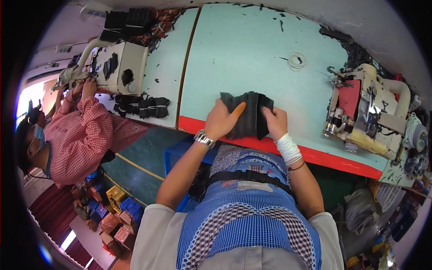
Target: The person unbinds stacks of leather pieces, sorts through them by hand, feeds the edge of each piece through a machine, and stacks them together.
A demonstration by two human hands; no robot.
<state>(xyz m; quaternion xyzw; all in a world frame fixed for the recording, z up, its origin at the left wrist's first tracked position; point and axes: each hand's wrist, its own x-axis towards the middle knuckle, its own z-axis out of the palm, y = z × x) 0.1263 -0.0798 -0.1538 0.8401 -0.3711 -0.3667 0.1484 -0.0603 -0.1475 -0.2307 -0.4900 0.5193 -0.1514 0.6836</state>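
Between my two hands is a stack of black fabric pieces (pixel 246 118), held at the table's red front edge. My left hand (pixel 221 119) grips its left side, the orange-tinted thumb lying across the top and the fingers mostly hidden behind. On the opposite side my right hand (pixel 275 122) closes on the stack's right part, thumb pressed to its face. A gap shows between the left and right portions of the stack. White string is wound thickly round my right wrist (pixel 288 149). A metal watch (pixel 204 138) sits on my left wrist.
An industrial sewing machine (pixel 364 112) stands at the right, black scraps behind it. A coil of white cord (pixel 296 61) lies on the pale green tabletop (pixel 243 49). At left, a person in a red checked top (pixel 81 135) works at another machine (pixel 121 69) beside tied black bundles (pixel 141 106).
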